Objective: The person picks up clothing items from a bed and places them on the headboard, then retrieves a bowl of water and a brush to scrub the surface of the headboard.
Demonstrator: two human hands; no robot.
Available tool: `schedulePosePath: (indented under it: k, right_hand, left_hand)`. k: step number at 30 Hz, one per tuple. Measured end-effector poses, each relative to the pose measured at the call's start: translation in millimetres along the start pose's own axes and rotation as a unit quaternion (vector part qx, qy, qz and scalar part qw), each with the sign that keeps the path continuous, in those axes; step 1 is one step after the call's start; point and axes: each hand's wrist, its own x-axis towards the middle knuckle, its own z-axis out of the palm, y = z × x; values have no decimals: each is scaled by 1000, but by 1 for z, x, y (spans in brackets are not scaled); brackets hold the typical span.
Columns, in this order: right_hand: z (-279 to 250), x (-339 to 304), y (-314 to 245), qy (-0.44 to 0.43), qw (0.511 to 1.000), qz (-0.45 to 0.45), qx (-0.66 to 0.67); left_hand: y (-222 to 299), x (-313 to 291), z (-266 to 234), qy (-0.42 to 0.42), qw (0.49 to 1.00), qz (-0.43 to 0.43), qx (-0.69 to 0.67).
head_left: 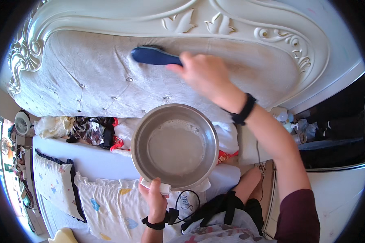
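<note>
My right hand [202, 73] is closed round the handle of a blue brush [152, 56]. Its dark bristles touch, or come very near, the upper part of a tufted grey-white headboard [97, 67]. My left hand [153, 198] grips the near rim of a round metal basin [138, 156], with the thumb on top and a folded white cloth [160, 187] between hand and rim. Shallow cloudy water [176, 141] with some foam lies in the basin. The underside of the basin is hidden.
A carved cream frame [121, 18] surrounds the headboard. Along its foot lie bunched clothes [93, 131]. A pillow [56, 184] and a printed white cloth [113, 206] cover the bed at left. A fan [23, 122] stands far left; bottles and bags [290, 123] sit at right by a cable.
</note>
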Motion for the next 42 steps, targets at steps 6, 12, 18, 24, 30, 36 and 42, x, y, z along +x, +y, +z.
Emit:
schedulePosePath:
  k: [6, 12, 18, 24, 30, 36, 42]
  right_hand:
    - [-12, -35, 31, 22, 999, 21, 13]
    - [-92, -128, 95, -29, 991, 84, -101]
    - [-149, -89, 101, -56, 987, 138, -52]
    - [-120, -40, 97, -98, 991, 40, -84]
    - [-45, 36, 11, -157, 987, -26, -18]
    - [-45, 18, 18, -97, 995, -1, 4]
    - [-123, -74, 98, -92, 986, 128, -52]
  left_hand:
    - [1, -4, -3, 9, 1000, 21, 1]
    - [0, 3, -6, -16, 1000, 12, 5]
    - [-4, 8, 1, -32, 999, 4, 18]
    - [-2, 7, 4, -57, 998, -19, 25]
    - [-7, 12, 6, -53, 998, 1, 19]
    - [2, 6, 11, -50, 998, 1, 27]
    - [-4, 12, 2, -37, 999, 3, 26]
